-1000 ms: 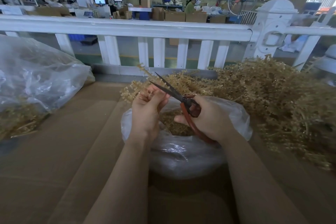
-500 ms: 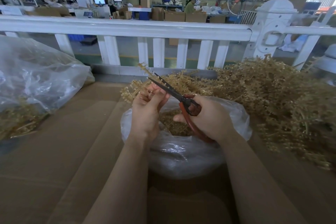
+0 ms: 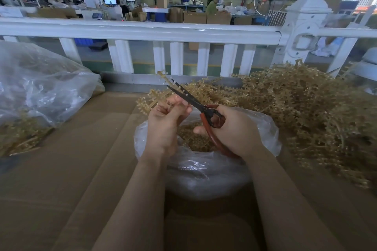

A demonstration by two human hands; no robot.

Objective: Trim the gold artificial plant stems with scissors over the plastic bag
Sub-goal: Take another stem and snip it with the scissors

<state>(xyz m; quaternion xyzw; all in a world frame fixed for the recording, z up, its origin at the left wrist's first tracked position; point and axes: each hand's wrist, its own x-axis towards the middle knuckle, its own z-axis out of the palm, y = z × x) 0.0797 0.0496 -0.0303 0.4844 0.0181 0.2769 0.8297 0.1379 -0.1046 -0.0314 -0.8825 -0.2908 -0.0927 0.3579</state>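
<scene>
- Two hands meet above the open mouth of a plastic bag (image 3: 206, 171) on a cardboard-covered bench (image 3: 67, 165), where a worker trims gold artificial plant stems.
- Fingers of the left hand (image 3: 163, 120) are curled round the base of one gold stem (image 3: 163, 76), whose beaded tip rises up and away from the worker, leaning slightly left.
- Gripped by the right hand (image 3: 234, 128) are red-handled scissors (image 3: 204, 111), fingers through and around the loops; the dark blades run up and to the left, crossing the stem just above the left fingertips.
- Both blades look nearly closed on the stem, though at this angle how far apart they stand cannot be told for certain.
- Stem and blades lie almost along the same slant, so the next cut appears to turn on the left hand angling the stem across the blades; the right hand already has the tool in place.
- Cuttings fill the bottom of the bag directly below.
- Untrimmed stems form a large pile (image 3: 306, 112) to the right of the right hand, within nearer reach of that arm.
- Another clear bag (image 3: 40, 91) lies at far left, well apart.
</scene>
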